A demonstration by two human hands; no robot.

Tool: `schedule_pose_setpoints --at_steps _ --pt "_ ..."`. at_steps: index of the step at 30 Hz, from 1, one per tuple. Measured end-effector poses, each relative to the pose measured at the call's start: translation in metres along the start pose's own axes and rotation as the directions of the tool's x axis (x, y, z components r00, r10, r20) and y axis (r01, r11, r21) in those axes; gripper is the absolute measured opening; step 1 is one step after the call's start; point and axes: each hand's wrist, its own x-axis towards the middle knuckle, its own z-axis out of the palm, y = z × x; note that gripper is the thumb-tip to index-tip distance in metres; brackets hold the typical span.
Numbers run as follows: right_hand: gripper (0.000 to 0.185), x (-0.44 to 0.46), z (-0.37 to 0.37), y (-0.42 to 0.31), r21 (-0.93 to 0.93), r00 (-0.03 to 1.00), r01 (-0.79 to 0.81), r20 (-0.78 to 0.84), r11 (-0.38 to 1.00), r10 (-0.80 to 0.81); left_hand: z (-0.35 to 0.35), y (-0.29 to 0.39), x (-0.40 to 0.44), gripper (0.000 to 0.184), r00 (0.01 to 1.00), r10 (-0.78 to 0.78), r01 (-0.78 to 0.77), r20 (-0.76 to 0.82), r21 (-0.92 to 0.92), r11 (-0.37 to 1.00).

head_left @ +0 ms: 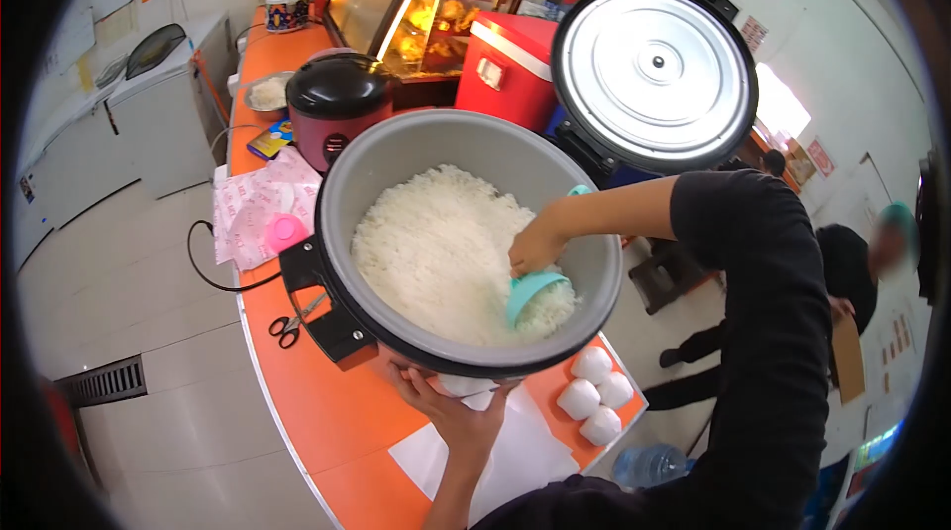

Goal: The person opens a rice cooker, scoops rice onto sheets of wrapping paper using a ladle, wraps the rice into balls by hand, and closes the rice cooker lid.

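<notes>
A large grey cooker pot (347,173) holds white rice (436,243), its round lid (654,62) raised behind it. Inside the pot, at the right, my right hand (538,241) is closed round a turquoise scoop (533,294) that is dug into the rice. Below the pot's front edge is my left hand (458,419), fingers spread and partly hidden under the rim, beside something white that I cannot make out. White paper sheets (525,451) lie under it on the orange table (347,421). Several white wrapped bundles (594,391) stand to the right.
Behind the pot are a smaller rice cooker (342,109), a red cooler box (507,69) and a lit food display case (446,15). Scissors (289,327) and a pink patterned wrap (260,208) lie left. A person (847,272) is at the right, near a water bottle (649,464).
</notes>
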Motion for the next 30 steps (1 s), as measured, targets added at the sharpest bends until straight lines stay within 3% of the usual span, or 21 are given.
schedule_pose_setpoints --at_steps 1,4,5,8,9,11,14,15,18,19,22,25,28,29,30 --pt "0.044 -0.027 -0.019 -0.034 -0.001 0.983 -0.142 0.12 0.99 0.141 -0.002 -0.002 0.001 0.13 1.0 0.012 -0.012 0.002 0.021 1.0" --pt "0.045 -0.008 -0.034 -0.028 0.068 0.925 -0.161 0.359 0.985 0.127 -0.005 -0.007 0.007 0.13 0.997 0.072 -0.072 0.002 0.028 0.997" --pt "0.044 -0.006 -0.041 -0.023 0.216 0.902 -0.095 0.432 0.972 -0.008 -0.01 -0.009 0.008 0.125 0.996 0.086 -0.086 0.016 0.047 0.995" --pt "0.045 -0.014 -0.06 -0.02 0.323 0.999 0.004 0.041 0.946 -0.018 -0.025 -0.036 -0.004 0.119 0.99 0.073 -0.077 0.122 0.028 0.997" --pt "0.043 -0.011 -0.056 -0.02 0.299 0.982 0.108 -0.181 0.948 -0.055 -0.032 -0.038 -0.003 0.114 0.99 0.043 -0.049 0.138 0.039 0.998" --pt "0.044 -0.007 -0.043 -0.028 0.2 0.798 0.282 -0.591 0.938 -0.114 -0.039 -0.044 0.0 0.112 0.991 0.02 -0.029 0.133 0.063 0.998" --pt "0.044 -0.03 -0.022 -0.057 0.136 0.669 0.396 -0.721 0.908 -0.183 -0.043 -0.05 0.006 0.11 0.987 -0.001 -0.009 0.158 0.062 0.998" --pt "0.034 -0.036 -0.029 -0.059 0.227 0.722 0.351 -0.683 0.908 -0.109 -0.043 -0.054 0.004 0.109 0.986 -0.022 0.016 0.163 0.039 0.999" --pt "0.031 -0.028 -0.045 -0.035 0.166 0.683 0.137 -0.73 0.977 0.028 -0.04 -0.056 0.0 0.108 0.987 -0.062 0.061 0.146 0.014 0.998" --pt "0.03 -0.023 -0.046 -0.028 0.071 0.731 0.015 -0.681 0.997 0.038 -0.039 -0.056 0.0 0.107 0.989 -0.069 0.068 0.133 0.013 0.998" --pt "0.035 -0.011 -0.028 -0.032 -0.135 0.738 0.132 -0.649 0.982 -0.188 -0.04 -0.054 0.001 0.105 0.987 -0.094 0.091 0.128 0.036 0.995" --pt "0.038 -0.014 -0.009 -0.055 0.076 0.745 0.127 -0.666 0.989 -0.045 -0.039 -0.047 0.006 0.102 0.989 -0.078 0.068 0.126 0.087 0.994" --pt "0.042 -0.045 0.001 -0.075 0.061 0.823 0.165 -0.559 0.984 -0.104 -0.041 -0.041 0.01 0.1 0.989 -0.068 0.052 0.13 0.125 0.991" --pt "0.031 -0.05 0.005 -0.078 0.076 0.855 0.16 -0.509 0.984 -0.1 -0.04 -0.041 0.01 0.1 0.989 -0.077 0.065 0.126 0.097 0.993" --pt "0.033 -0.052 0.008 -0.077 0.081 0.855 0.205 -0.5 0.975 -0.138 -0.04 -0.042 0.009 0.1 0.989 -0.086 0.078 0.124 0.068 0.995"
